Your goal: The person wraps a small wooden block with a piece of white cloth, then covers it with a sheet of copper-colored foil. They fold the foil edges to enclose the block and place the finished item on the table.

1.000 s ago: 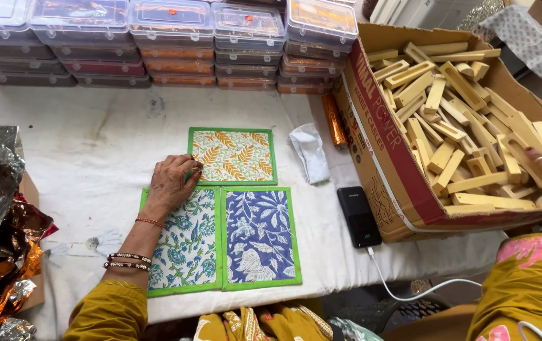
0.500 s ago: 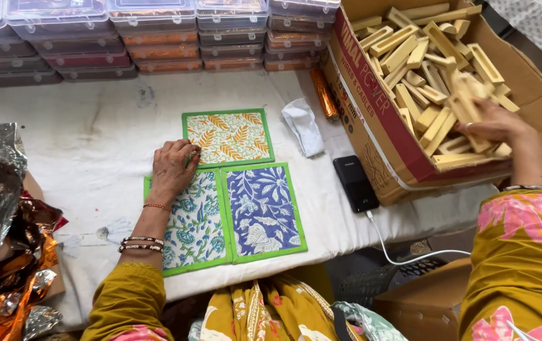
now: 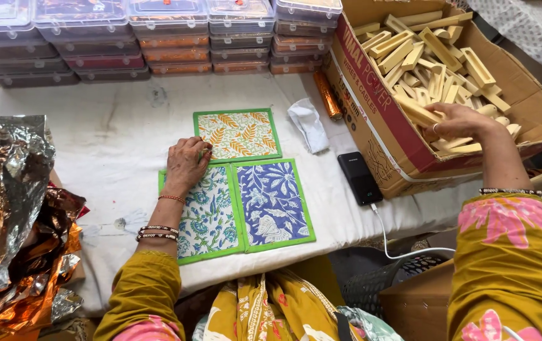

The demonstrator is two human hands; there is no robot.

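Observation:
My left hand rests flat on a white and blue floral mat with a green border, fingertips touching the edge of a yellow leaf-print mat. A blue floral mat lies beside them on the white cloth. My right hand is inside a large cardboard box full of pale wooden blocks. Its fingers are curled over several of the blocks; whether it grips one I cannot tell.
Stacked clear plastic boxes line the far edge of the table. Crumpled silver and orange foil lies at the left. A white crumpled cloth, an orange foil roll and a black power bank with white cable sit beside the box.
My right hand has moved down and right inside the box, from lifting blocks to resting on the pile. The left hand stays on the mats.

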